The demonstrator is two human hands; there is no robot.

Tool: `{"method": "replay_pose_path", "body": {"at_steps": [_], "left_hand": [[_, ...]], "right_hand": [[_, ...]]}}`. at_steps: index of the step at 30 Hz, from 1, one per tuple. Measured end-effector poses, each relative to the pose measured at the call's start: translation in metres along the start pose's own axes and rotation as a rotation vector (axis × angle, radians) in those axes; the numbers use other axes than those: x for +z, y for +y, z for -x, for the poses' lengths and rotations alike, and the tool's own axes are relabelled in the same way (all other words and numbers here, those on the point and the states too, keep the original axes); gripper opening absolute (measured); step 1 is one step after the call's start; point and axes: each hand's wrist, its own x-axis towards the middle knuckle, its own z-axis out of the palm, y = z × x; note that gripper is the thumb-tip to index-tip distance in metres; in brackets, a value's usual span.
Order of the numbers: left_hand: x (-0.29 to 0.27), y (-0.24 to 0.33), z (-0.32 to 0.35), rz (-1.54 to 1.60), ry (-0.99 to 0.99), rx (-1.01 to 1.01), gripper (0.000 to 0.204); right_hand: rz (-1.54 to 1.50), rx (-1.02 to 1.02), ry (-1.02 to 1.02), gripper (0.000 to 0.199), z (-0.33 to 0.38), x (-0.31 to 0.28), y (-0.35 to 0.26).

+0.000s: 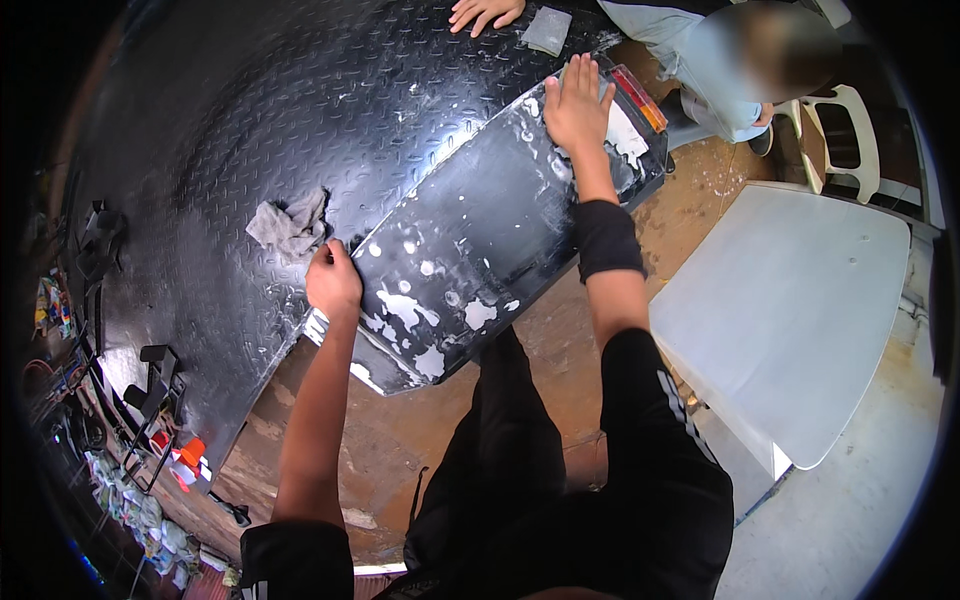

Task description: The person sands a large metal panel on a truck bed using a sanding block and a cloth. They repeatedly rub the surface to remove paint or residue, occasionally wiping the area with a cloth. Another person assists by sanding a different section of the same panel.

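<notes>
A long black vehicle panel (470, 220) lies slantwise at the edge of a black tread-patterned surface, its paint mottled with white and grey patches. A red and orange tail light (640, 98) sits at its far right end. My right hand (579, 108) rests flat on the panel near that light, fingers stretched out; whether anything lies under the palm is hidden. My left hand (334, 283) is closed at the panel's near left corner, and its fingertips are out of sight. Just beyond it lies a crumpled grey rag (290, 226).
Another person's hand (487, 14) rests at the far edge, beside a grey square sheet (547, 31). A person in a light shirt (705, 70) is at the far right. To the right stand a white tabletop (790, 300) and a white plastic chair (850, 140). Clutter lines the left.
</notes>
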Motion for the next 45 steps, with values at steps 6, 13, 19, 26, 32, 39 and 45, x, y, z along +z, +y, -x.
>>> {"method": "replay_pose_path", "body": {"at_steps": [6, 13, 19, 26, 32, 39, 45], "left_hand": [[-0.011, -0.014, -0.001, 0.014, 0.043, -0.004, 0.051], [0.000, 0.003, 0.002, 0.041, -0.005, 0.019, 0.051], [-0.012, -0.012, -0.003, 0.015, 0.048, 0.005, 0.051], [-0.002, 0.000, 0.001, 0.045, 0.018, 0.039, 0.052], [-0.010, -0.013, -0.001, 0.035, 0.029, 0.008, 0.050], [-0.003, 0.000, 0.003, 0.051, 0.006, 0.032, 0.050], [-0.011, -0.016, -0.002, 0.088, 0.049, 0.031, 0.051]], "right_hand": [[-0.066, -0.116, -0.220, 0.068, 0.129, -0.028, -0.056], [-0.002, 0.024, -0.003, 0.067, 0.001, 0.009, -0.008], [-0.066, -0.245, -0.248, 0.069, 0.114, -0.016, -0.075], [0.032, -0.042, -0.094, 0.069, 0.011, 0.004, -0.014], [-0.133, -0.442, -0.434, 0.068, 0.150, -0.038, -0.084], [-0.022, -0.040, -0.008, 0.067, 0.007, 0.002, -0.008], [0.018, -0.392, -0.332, 0.066, 0.141, -0.036, -0.084]]}}
